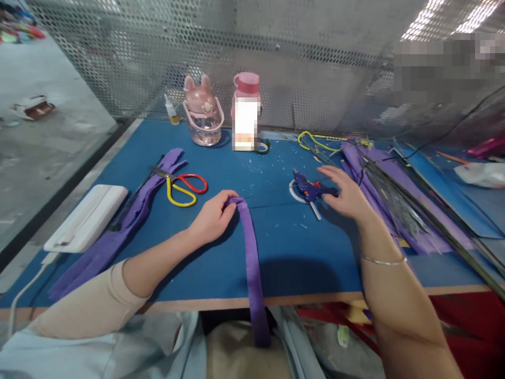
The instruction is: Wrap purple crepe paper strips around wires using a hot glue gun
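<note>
My left hand (215,217) pinches the upper end of a purple fabric strip (252,252), which hangs down over the table edge toward my lap. A thin dark wire pokes out to the right of the pinched end. My right hand (342,192) has its fingers and thumb apart around the handle end of a blue glue gun (306,187); I cannot tell whether it touches the handle. The gun lies on its side, over a white ring-shaped piece. Left of my left hand rest scissors (182,189) with one red and one yellow handle, blades on a purple fabric bundle (144,202).
A white power bank (87,218) with a cable lies at the left. Along the back stand a small glue bottle (172,110), a pink eared bottle (204,113) and another pink bottle (248,84). Purple fabric (394,173) and dark stems (437,223) cover the right side.
</note>
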`<state>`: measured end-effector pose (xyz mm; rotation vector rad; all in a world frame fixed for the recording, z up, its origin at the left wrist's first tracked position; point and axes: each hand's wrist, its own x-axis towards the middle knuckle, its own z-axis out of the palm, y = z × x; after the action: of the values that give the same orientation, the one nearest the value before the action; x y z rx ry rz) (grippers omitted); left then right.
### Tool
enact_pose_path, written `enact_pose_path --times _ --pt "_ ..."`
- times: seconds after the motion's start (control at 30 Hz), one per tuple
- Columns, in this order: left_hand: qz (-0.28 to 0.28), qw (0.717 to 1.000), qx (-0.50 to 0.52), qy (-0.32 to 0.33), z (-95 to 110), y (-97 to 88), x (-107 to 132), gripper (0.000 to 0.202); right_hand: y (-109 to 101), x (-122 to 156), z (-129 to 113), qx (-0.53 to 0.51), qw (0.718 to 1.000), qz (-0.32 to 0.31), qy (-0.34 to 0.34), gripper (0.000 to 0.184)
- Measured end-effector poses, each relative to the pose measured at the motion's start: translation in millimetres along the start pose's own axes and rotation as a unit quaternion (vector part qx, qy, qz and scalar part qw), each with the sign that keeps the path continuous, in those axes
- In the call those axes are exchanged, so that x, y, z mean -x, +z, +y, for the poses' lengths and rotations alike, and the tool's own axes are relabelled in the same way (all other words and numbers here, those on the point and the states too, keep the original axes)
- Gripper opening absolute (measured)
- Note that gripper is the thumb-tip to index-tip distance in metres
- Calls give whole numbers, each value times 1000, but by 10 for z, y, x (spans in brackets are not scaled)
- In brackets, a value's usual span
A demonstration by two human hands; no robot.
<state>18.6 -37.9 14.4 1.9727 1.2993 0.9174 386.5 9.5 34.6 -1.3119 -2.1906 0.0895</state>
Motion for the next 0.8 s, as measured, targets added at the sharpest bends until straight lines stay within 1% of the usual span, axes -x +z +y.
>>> enact_pose_path --times 0.03,0.07,0.1,0.13,0.17,0.2,0.27,0.33,0.4,0.43,0.5,0.53,0.6,0.63,0.67,0.7,0.73,0.8 --pt "-3 998 63 -30 20 12 15 30 -31 -15 -106 -8 999 30 13 51" --pt "-10 989 137 -59 40 24 28 32 -51 -33 -217 -18 998 47 34 39" --pt "-18 973 213 -84 63 35 39 34 -56 -54 -331 -25 997 47 55 26" --pt "-24 953 282 -104 87 47 49 34 -46 -77 -447 -25 997 31 71 19" --pt "-26 933 339 -122 112 57 58 34 -23 -101 -563 -20 997 4 76 19" --pt "-25 915 380 -137 138 66 67 33 11 -125 -677 -11 997 -29 71 23" --pt "-25 889 428 -161 186 78 87 29 105 -167 -901 25 994 -96 44 32" --pt "-34 871 460 -168 226 82 107 28 219 -190 -1107 79 987 -141 20 39" --pt "-48 857 484 -171 256 79 127 29 345 -186 -1271 112 976 -185 10 46" --pt "-54 852 491 -174 268 77 135 30 410 -174 -1331 112 971 -211 4 45" --pt "-59 845 500 -180 287 76 150 31 527 -133 -1401 79 969 -233 -16 31" --pt "-61 842 503 -184 293 78 156 31 573 -109 -1414 52 973 -223 -30 29" --pt "-66 837 508 -193 296 85 166 33 623 -62 -1412 -13 984 -170 -45 46" --pt "-68 835 508 -197 293 90 170 34 625 -43 -1406 -47 988 -139 -37 48" --pt "-68 835 507 -201 288 96 173 36 613 -28 -1402 -83 989 -117 -19 42" --pt "-64 837 504 -203 282 101 175 37 592 -15 -1403 -125 986 -111 5 35" --pt "-57 840 500 -204 275 105 176 38 566 -5 -1410 -169 978 -120 31 29" --pt "-41 847 490 -202 260 114 173 38 522 15 -1445 -245 954 -158 69 26"
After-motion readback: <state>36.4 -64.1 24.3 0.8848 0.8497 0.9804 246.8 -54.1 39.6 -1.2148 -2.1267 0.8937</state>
